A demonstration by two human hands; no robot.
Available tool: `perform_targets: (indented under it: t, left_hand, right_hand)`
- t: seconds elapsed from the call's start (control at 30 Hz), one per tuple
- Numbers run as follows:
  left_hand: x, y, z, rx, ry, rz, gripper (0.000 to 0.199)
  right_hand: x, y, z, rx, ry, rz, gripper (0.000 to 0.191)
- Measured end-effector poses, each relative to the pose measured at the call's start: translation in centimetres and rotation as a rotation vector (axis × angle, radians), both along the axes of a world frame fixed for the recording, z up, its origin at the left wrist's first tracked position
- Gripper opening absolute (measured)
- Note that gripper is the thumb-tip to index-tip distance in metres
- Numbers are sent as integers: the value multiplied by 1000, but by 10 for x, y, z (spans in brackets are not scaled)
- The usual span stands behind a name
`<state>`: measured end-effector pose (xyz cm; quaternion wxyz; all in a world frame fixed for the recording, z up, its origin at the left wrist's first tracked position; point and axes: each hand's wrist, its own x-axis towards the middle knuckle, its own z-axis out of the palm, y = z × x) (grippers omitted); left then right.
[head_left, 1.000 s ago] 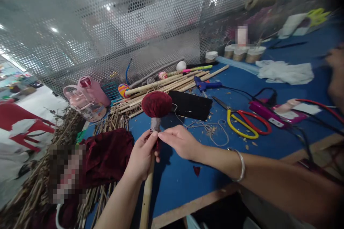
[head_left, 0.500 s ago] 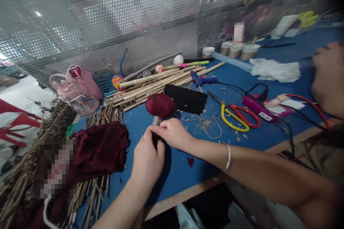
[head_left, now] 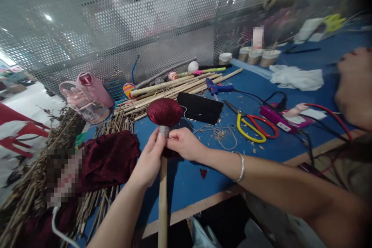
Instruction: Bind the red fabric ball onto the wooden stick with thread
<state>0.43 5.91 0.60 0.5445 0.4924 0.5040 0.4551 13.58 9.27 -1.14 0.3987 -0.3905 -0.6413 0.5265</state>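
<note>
Between my hands stands a wooden stick (head_left: 163, 201) topped with a round dark red cloth-covered head (head_left: 165, 112). Grey string (head_left: 164, 131) is wound around the neck just below the head. My left hand (head_left: 151, 157) is closed around the neck from the left, thumb against the wound string. From the right, my right hand (head_left: 184, 144) pinches at the same neck, fingers curled; gathered dark cloth shows below them. Loose string (head_left: 209, 127) trails across the table to the right of the head. A folded dark red cloth (head_left: 112, 159) lies left of my left hand.
Scissors (head_left: 247, 124), a blue glue gun (head_left: 218, 86) and a purple power strip (head_left: 280, 118) lie to the right. Behind are bundled sticks (head_left: 180, 85) and a black cloth piece (head_left: 200, 107). Dry stalks and pink bottles (head_left: 95, 89) are left. Another person's bare limb (head_left: 356, 85) is at far right.
The red head has tilted and shifted left, and the wooden stick now shows below my hands. My left hand has moved up to the wound neck; my right hand stays beside it.
</note>
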Motion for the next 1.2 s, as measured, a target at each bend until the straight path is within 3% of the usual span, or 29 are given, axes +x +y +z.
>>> perform_targets:
  t: [0.1, 0.17, 0.33, 0.43, 0.63, 0.77, 0.83, 0.93, 1.07, 1.13, 1.2]
  left_hand:
    - [6, -6, 4, -174, -33, -199, 50]
    - [6, -8, 7, -220, -45, -248, 50]
    - [3, -7, 12, -149, 0, -185, 43]
    - [1, -6, 12, -128, 86, -186, 39]
    - [8, -7, 2, -57, 473, -125, 26]
    - [15, -10, -8, 149, 715, -30, 35]
    - [16, -10, -9, 229, 667, -37, 40]
    - [15, -10, -3, 255, 445, -121, 39]
    - [6, -7, 7, 245, 334, -123, 38]
    - [0, -6, 10, 198, 309, -122, 41]
    - [-4, -4, 11, 54, 216, -185, 44]
  right_hand:
    - [6, 1, 2, 38, -19, 62, 41]
    - [11, 1, 6, 92, -34, 109, 41]
    - [24, 1, 15, 169, 36, 225, 39]
    - [28, 0, 20, 268, -103, 199, 32]
    - [23, -2, 18, 438, -346, 171, 30]
    - [17, -4, 15, 452, -344, 133, 31]
    - [16, -5, 15, 400, -321, 103, 33]
    - [15, -5, 16, 296, -255, 57, 39]
    - [17, -6, 17, 238, -25, 25, 42]
    - [19, -6, 17, 216, 81, 67, 42]
    - [21, -7, 16, 190, 111, 106, 42]
